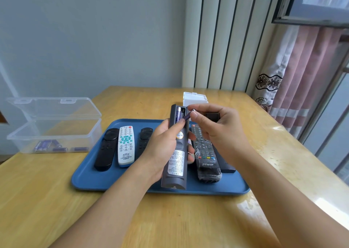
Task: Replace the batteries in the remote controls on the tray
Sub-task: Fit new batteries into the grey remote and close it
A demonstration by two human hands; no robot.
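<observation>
My left hand [164,147] grips a dark grey remote [176,160], held back side up above the blue tray [88,176]. Its battery compartment at the far end is uncovered, and one purple battery [178,115] lies inside. My right hand [213,128] pinches a second purple battery [187,116] by its far end, tilted over the compartment's free slot, with my left thumb touching its lower end. A dark piece, perhaps the cover, shows behind my right fingers [212,116]. On the tray lie two black remotes [105,149] [144,140], a white remote [126,145] and a plastic-wrapped black remote [204,151].
A clear plastic box [54,132] with its lid up stands at the table's left and holds several purple batteries [62,149]. A small white box [194,98] sits behind the tray. A radiator and a curtain are behind and to the right of the wooden table [56,210].
</observation>
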